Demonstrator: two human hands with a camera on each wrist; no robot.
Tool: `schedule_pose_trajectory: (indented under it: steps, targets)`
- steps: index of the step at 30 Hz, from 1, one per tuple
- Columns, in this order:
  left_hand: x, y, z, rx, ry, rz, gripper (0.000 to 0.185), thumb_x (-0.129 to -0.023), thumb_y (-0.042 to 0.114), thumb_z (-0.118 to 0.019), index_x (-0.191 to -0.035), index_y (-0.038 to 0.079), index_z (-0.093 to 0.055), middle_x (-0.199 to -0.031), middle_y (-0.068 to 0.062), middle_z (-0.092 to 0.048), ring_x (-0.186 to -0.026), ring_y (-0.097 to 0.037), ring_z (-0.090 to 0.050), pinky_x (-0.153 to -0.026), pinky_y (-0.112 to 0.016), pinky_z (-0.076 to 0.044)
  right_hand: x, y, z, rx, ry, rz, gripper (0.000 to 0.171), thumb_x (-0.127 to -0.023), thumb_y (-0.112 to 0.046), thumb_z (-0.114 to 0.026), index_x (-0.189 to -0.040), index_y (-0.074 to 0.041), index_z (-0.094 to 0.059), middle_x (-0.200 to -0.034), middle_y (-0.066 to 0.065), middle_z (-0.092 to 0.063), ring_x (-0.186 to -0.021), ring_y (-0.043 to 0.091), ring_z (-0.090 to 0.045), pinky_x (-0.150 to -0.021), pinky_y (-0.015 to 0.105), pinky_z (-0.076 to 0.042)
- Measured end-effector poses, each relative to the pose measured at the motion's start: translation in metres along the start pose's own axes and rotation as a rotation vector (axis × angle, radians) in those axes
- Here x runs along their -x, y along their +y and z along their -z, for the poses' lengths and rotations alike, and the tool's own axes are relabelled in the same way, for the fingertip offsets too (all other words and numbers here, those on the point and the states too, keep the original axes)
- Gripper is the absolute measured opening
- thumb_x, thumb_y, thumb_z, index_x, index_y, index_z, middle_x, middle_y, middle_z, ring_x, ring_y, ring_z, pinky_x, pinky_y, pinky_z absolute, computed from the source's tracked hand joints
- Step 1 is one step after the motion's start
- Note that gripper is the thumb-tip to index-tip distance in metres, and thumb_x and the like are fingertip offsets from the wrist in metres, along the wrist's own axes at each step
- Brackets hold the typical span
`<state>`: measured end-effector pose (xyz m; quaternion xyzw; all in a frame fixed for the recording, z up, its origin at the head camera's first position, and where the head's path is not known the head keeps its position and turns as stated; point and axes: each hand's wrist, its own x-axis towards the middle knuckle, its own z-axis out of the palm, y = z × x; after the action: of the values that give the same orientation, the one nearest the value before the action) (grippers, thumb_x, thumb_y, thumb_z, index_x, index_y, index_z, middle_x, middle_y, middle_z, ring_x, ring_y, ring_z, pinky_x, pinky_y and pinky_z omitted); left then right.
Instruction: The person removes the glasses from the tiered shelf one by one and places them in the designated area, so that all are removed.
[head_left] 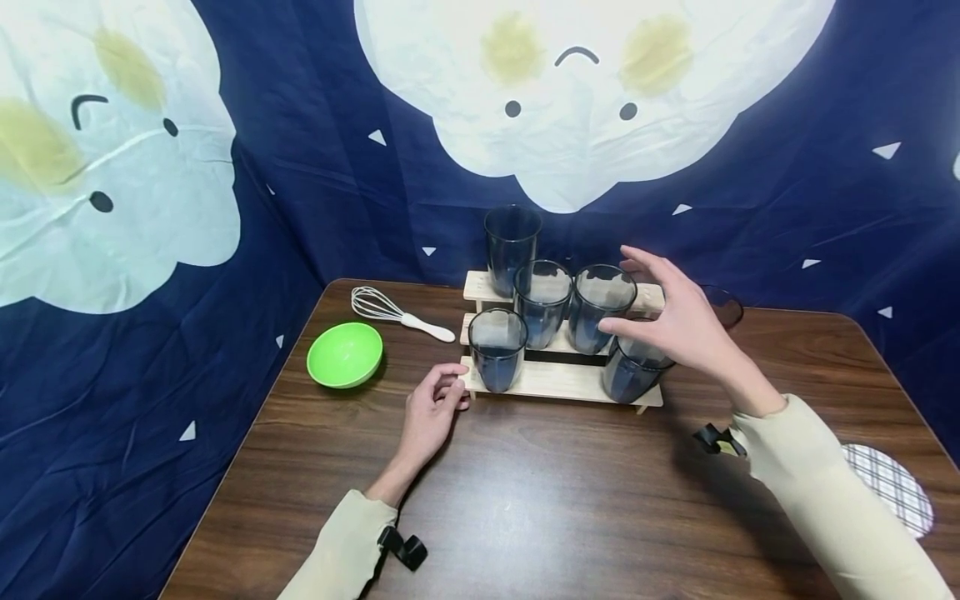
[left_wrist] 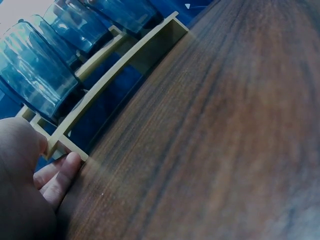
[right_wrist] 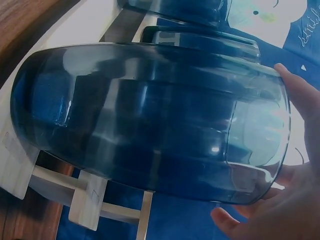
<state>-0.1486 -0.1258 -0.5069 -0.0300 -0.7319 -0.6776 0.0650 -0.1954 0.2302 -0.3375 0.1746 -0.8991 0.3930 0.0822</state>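
Right hand [head_left: 675, 321] spread wide over tinted blue ribbed cup [head_left: 628, 375] at rack's [head_left: 555, 382] 4 o'clock, left hand [head_left: 431, 408] loosely curled, fingertips touching rack's 8 o'clock corner

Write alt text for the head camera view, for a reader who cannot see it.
A person's right hand reaches with spread fingers over a dark blue tumbler on the bottom step of a small wooden stepped rack, while the left hand touches the rack's left end. Four more tumblers stand on the rack; a green bowl and whisk lie to its left on the dark wood table.
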Motion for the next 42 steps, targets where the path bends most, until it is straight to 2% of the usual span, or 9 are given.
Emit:
schedule_pose_trajectory:
  steps: [5,11,19,32,42]
  targets:
    - [0.0,0.0,0.0,-0.004,0.005,0.014,0.02,-0.109,-0.004,-0.065,-0.127,-0.005,-0.071,-0.113,-0.027,-0.077,-0.095,-0.022,-0.077,-0.081,-0.029,-0.073,-0.002,-0.001,-0.002,0.033,-0.009,0.013,0.102,-0.085,-0.032,-0.1,-0.17,-0.02,-0.045,-0.159,0.015,-0.059,-0.146,0.042,-0.053,-0.119,0.071,-0.046]
    - [-0.001,-0.002,0.0,-0.014,0.003,0.007,0.02,-0.109,-0.004,-0.065,-0.127,-0.005,-0.072,-0.113,-0.027,-0.077,-0.096,-0.023,-0.077,-0.081,-0.029,-0.073,-0.005,-0.002,-0.005,0.06,-0.042,-0.005,0.102,-0.085,-0.035,-0.1,-0.169,-0.018,-0.046,-0.166,0.016,-0.053,-0.152,0.041,-0.048,-0.122,0.072,-0.044]
    - [-0.001,-0.002,0.0,-0.015,-0.002,0.001,0.02,-0.109,-0.004,-0.065,-0.128,-0.004,-0.072,-0.113,-0.026,-0.077,-0.095,-0.02,-0.076,-0.081,-0.028,-0.072,-0.008,-0.001,-0.006,0.065,-0.064,0.0,0.093,-0.089,-0.034,-0.097,-0.166,-0.014,-0.05,-0.166,0.017,-0.053,-0.151,0.044,-0.05,-0.118,0.073,-0.048]
    - [0.0,-0.001,0.0,-0.006,0.004,-0.007,0.02,-0.108,-0.006,-0.065,-0.127,-0.005,-0.071,-0.11,-0.027,-0.076,-0.093,-0.018,-0.076,-0.08,-0.028,-0.072,-0.009,0.001,-0.01,0.024,0.001,-0.021,0.087,-0.084,-0.034,-0.101,-0.159,-0.014,-0.059,-0.146,0.014,-0.069,-0.139,0.037,-0.06,-0.112,0.062,-0.052]
    - [0.0,0.0,-0.001,0.005,0.0,-0.003,0.02,-0.108,-0.006,-0.065,-0.128,-0.006,-0.071,-0.111,-0.027,-0.076,-0.092,-0.014,-0.075,-0.08,-0.028,-0.072,-0.01,0.001,-0.011,0.028,0.04,-0.02,0.086,-0.081,-0.033,-0.103,-0.155,-0.013,-0.064,-0.148,0.014,-0.069,-0.14,0.036,-0.06,-0.113,0.058,-0.052]
